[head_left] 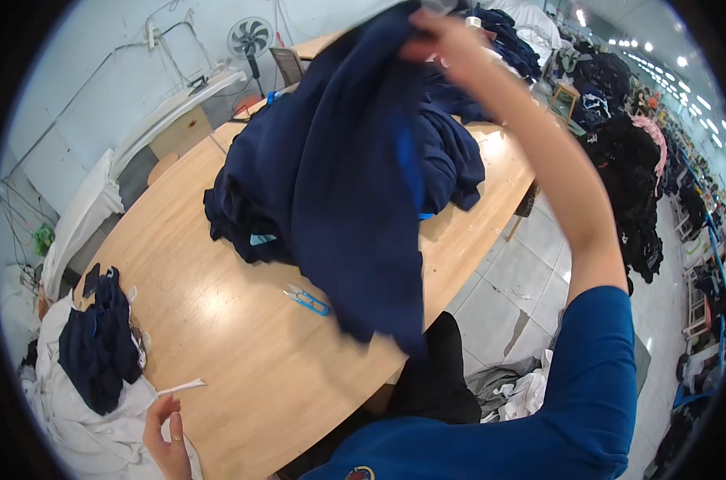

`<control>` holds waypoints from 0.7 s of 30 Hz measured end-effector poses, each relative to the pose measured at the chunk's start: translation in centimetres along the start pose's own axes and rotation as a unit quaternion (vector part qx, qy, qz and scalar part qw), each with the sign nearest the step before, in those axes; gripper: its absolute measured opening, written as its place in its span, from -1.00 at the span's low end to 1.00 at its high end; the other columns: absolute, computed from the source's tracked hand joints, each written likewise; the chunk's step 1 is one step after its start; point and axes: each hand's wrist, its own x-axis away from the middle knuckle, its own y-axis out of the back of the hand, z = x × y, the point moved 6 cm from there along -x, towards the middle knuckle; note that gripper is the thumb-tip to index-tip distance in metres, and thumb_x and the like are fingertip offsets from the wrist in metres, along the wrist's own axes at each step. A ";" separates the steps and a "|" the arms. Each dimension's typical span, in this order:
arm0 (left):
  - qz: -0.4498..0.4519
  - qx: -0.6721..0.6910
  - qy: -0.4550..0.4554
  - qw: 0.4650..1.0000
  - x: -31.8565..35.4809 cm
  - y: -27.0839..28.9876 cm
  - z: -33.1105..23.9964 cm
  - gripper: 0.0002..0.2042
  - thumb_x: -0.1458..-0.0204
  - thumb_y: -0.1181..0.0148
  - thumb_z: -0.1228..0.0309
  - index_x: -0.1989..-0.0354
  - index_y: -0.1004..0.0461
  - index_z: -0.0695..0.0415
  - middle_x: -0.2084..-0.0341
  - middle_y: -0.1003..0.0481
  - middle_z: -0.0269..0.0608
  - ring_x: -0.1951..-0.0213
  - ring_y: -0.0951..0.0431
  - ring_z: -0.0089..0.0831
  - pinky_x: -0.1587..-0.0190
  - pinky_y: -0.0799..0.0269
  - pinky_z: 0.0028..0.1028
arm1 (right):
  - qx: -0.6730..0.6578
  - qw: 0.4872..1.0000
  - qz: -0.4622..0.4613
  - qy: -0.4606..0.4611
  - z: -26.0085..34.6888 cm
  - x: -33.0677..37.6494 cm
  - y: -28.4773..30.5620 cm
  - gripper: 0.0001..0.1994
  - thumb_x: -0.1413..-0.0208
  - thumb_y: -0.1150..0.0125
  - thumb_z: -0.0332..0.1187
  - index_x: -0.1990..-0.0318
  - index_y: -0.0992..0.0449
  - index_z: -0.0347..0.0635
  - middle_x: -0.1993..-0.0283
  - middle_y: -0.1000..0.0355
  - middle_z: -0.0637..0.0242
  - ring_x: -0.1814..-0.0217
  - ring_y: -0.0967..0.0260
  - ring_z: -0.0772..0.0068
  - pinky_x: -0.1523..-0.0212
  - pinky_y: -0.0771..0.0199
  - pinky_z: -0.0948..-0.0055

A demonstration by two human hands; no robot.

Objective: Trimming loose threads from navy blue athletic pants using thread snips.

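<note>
A dark navy garment [355, 176] hangs from my raised right hand [439, 40], whose fingers are closed on its upper part. The cloth is smeared by motion, and its lower end dangles over the near side of the table. Behind it lies a heap of navy garments [251, 184], partly hidden by the hanging cloth. Low at the left, my left hand [167, 440] is held with thumb and fingers apart and nothing in it. It is close to white cloth [123, 436]. Blue thread snips [307, 300] rest on the tabletop left of the hanging cloth.
The wooden table [219, 336] has a curved edge. A smaller navy garment [99, 344] lies at its left with a dark phone-like object [91, 280] beside it. A standing fan [251, 40] is at the back. Black clothes [627, 192] are piled to the right, past the tiled floor.
</note>
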 end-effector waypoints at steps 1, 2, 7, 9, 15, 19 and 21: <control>0.019 0.043 0.016 0.999 0.2 -0.4 -0.3 -0.79 -0.10 0.01 0.48 0.12 -0.40 0.28 0.36 -0.48 -0.20 0.30 -0.48 -0.48 0.20 -0.37 -0.53 | 0.107 0.984 -0.066 0.125 5.1 -3.8 5.9 -0.65 -0.10 -0.07 -0.35 0.04 -0.34 -0.45 0.20 -0.45 0.04 0.16 -0.48 0.20 0.16 -0.53 0.34; 0.016 0.041 0.027 0.999 0.5 -0.7 -0.8 -0.79 -0.10 0.01 0.48 0.12 -0.40 0.28 0.36 -0.48 -0.20 0.30 -0.48 -0.48 0.20 -0.37 -0.53 | -0.031 0.967 -0.178 0.179 7.7 -5.6 10.5 -0.59 -0.05 -0.17 -0.19 0.04 -0.30 -0.27 0.14 -0.41 -0.03 0.13 -0.40 0.00 0.13 -0.45 0.15; 0.091 0.007 0.147 0.985 1.5 -3.1 1.0 -0.75 -0.02 -0.10 0.48 0.11 -0.40 0.25 0.34 -0.50 -0.15 0.27 -0.50 -0.45 0.15 -0.37 -0.51 | 0.150 0.938 -0.264 0.170 8.7 -6.8 19.8 -0.54 -0.09 -0.01 -0.40 -0.12 -0.12 -0.44 0.03 -0.33 0.01 0.11 -0.44 0.17 0.26 -0.54 0.34; 0.141 0.016 0.167 0.976 2.2 -5.2 1.6 -0.77 -0.06 -0.04 0.52 0.09 -0.39 0.25 0.31 -0.51 -0.12 0.22 -0.51 -0.39 0.12 -0.38 -0.50 | 0.193 0.934 -0.267 0.138 4.7 -5.0 18.5 -0.58 -0.04 -0.10 -0.42 -0.06 -0.23 -0.36 0.12 -0.41 0.13 0.17 -0.47 0.30 0.27 -0.53 0.44; 0.214 0.002 0.166 0.963 3.6 -8.8 3.7 -0.73 -0.02 -0.12 0.45 0.08 -0.40 0.22 0.28 -0.50 -0.08 0.22 -0.53 -0.33 0.15 -0.40 -0.44 | 0.332 0.933 0.025 0.137 -12.9 10.0 -2.2 -0.85 0.03 -0.04 -0.51 0.29 -0.51 -0.21 0.36 -0.44 0.35 0.41 -0.40 0.55 0.44 -0.40 0.61; 0.274 -0.002 0.103 0.956 1.3 -12.9 1.6 -0.70 -0.01 -0.13 0.42 0.05 -0.39 0.19 0.22 -0.48 -0.06 0.19 -0.51 -0.27 0.13 -0.40 -0.39 | 0.463 0.832 0.243 0.186 -24.9 22.8 -12.4 -0.77 0.11 -0.20 -0.47 0.21 -0.47 -0.15 0.21 -0.41 0.27 0.15 -0.39 0.22 0.17 -0.42 0.34; 0.313 0.010 0.041 0.949 -0.4 -16.2 -0.4 -0.70 -0.02 -0.12 0.38 0.05 -0.39 0.17 0.20 -0.47 -0.06 0.17 -0.50 -0.20 0.11 -0.39 -0.34 | 0.455 0.832 0.245 0.203 -28.0 25.1 -15.9 -0.70 0.04 -0.19 -0.40 0.11 -0.42 -0.22 0.01 -0.31 0.16 -0.01 -0.29 0.15 0.05 -0.37 0.33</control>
